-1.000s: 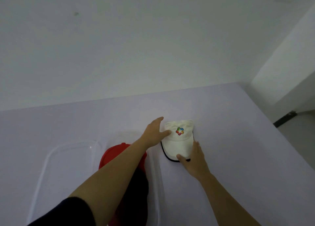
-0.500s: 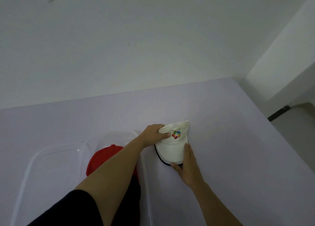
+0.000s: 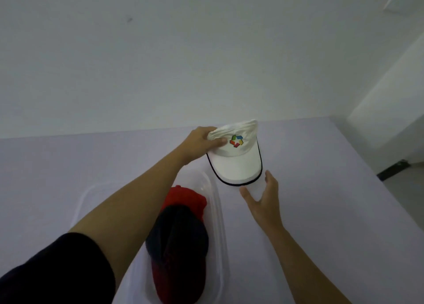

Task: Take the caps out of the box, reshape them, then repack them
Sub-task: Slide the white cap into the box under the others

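So I'm watching the left hand (image 3: 202, 143) clenching its grip on the crumpled crown of the white cap (image 3: 238, 163), lifting it over the counter (image 3: 344, 200) just beyond the box (image 3: 220, 212), brim pointing back at the released right hand (image 3: 263, 200) hovering just beneath it.

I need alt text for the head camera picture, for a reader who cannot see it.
The left hand grips a white cap by its crown, and the open right hand is just below its brim. Nearer the person, a clear box holds a red cap and a dark cap.
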A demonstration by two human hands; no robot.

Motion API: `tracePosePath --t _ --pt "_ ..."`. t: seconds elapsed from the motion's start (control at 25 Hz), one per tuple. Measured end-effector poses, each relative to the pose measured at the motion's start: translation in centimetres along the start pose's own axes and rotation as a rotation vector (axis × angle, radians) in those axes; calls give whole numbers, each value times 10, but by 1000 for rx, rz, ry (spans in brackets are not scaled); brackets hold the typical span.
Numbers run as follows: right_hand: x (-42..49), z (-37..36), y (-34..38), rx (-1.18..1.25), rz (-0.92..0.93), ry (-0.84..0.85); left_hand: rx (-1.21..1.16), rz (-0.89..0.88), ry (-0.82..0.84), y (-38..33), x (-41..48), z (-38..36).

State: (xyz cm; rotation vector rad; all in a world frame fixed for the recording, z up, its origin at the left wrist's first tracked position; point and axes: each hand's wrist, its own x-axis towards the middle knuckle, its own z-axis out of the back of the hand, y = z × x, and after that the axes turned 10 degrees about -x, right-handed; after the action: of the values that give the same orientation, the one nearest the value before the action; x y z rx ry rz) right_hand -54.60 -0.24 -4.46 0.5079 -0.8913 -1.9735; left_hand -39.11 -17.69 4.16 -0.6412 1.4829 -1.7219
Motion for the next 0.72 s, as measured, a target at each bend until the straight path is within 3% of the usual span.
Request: tracePosePath --t 0.16,0.24,0.36,0.48,0.72 --pt "-28 -27 39 -32 170 364 -26 -19 -141 -5 -34 70" --pt "-32 -44 59 -236 266 595 -14 -17 -186 -2 -54 97" --pt "-26 -67 75 -645 365 758 -3 9 -227 7 -80 119" --pt "-21 -78 81 -799 395 835 -3 12 -256 13 -98 128" --pt "-25 -70 92 -739 402 773 44 -56 -334 16 -109 135"
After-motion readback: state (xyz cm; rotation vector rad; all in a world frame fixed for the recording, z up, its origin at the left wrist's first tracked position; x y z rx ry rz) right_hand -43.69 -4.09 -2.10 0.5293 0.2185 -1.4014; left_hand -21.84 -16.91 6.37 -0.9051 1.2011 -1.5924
